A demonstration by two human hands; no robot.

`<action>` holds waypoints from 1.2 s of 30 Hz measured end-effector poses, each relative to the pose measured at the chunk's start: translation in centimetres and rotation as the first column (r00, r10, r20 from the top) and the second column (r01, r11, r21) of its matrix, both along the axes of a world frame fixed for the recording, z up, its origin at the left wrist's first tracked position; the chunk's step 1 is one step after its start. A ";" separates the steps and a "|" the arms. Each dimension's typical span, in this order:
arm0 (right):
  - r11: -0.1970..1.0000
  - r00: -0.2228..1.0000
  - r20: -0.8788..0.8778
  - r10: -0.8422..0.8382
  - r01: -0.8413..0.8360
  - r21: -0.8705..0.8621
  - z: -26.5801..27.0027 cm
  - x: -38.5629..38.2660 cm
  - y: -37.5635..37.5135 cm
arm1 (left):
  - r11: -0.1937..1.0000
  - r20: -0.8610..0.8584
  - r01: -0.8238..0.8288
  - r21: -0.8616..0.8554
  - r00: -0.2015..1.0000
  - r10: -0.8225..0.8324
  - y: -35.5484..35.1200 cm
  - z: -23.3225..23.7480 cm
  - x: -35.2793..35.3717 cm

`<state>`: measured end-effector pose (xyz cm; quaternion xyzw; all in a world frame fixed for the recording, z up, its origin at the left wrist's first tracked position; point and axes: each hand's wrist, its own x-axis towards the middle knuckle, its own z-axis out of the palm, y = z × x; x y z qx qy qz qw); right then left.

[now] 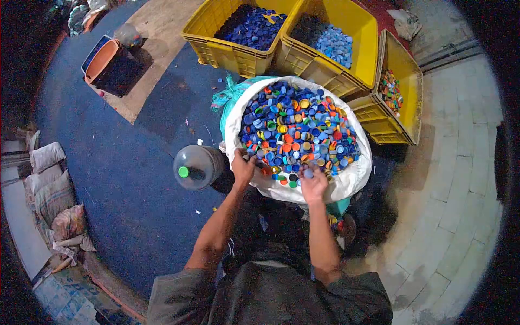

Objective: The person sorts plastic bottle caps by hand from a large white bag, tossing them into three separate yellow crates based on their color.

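A large white sack [352,187] stands open in front of me, full of plastic bottle caps [290,146] in mixed colours, mostly blue with some orange, yellow, red and green. At its near left rim, my left hand [244,167] is closed, with fingers curled at the edge of the caps; what they hold is hidden. My right hand [314,186] is over the near side of the pile, its fingers closed around a pale blue bottle cap [309,173]. Just left of my left hand lies a big clear plastic jug [203,162] with a green cap.
Yellow crates hold sorted caps: dark blue in the left crate [230,57], light blue in the middle crate [338,78], mixed orange in the right crate [409,116]. An orange-rimmed bin [103,60] stands far left. Filled sacks [54,189] line the left edge.
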<state>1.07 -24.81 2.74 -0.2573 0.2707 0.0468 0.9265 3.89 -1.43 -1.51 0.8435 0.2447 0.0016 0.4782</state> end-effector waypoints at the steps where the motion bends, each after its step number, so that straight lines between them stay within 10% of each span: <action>1: 0.998 0.999 -0.048 -0.019 0.022 0.060 -0.3 -0.9 0.1 | 0.999 0.006 0.028 0.044 1.000 -0.028 0.0 -0.4 0.3; 10: 0.997 0.975 -0.212 0.065 -0.074 -0.035 -0.1 -3.9 1.6 | 0.919 -0.018 0.130 0.372 0.991 -0.133 -0.2 -2.0 1.5; 23: 0.845 0.939 -0.227 0.256 -0.332 -0.419 -1.5 -0.9 1.6 | 0.920 0.041 0.114 0.375 0.989 -0.139 -0.1 -2.1 1.8; 26: 0.626 0.891 -0.387 0.237 -0.445 -0.640 -2.6 0.0 2.2 | 0.918 -0.054 0.162 0.362 0.987 -0.153 0.0 -3.1 1.6; 29: -0.031 0.939 -0.119 0.322 -0.115 -0.993 -4.9 0.8 2.2 | 0.962 -0.044 0.132 0.238 0.991 -0.125 0.1 -1.8 1.2; 32: -0.321 0.936 -0.214 0.279 -0.119 -0.939 -4.5 2.5 2.9 | 0.995 0.107 0.005 0.101 0.994 -0.016 0.2 -3.3 0.1; 36: -0.416 0.941 -0.266 0.211 -0.159 -0.895 -3.9 4.1 4.3 | 0.676 -0.229 -0.260 -0.689 0.964 0.137 1.5 -1.1 -1.5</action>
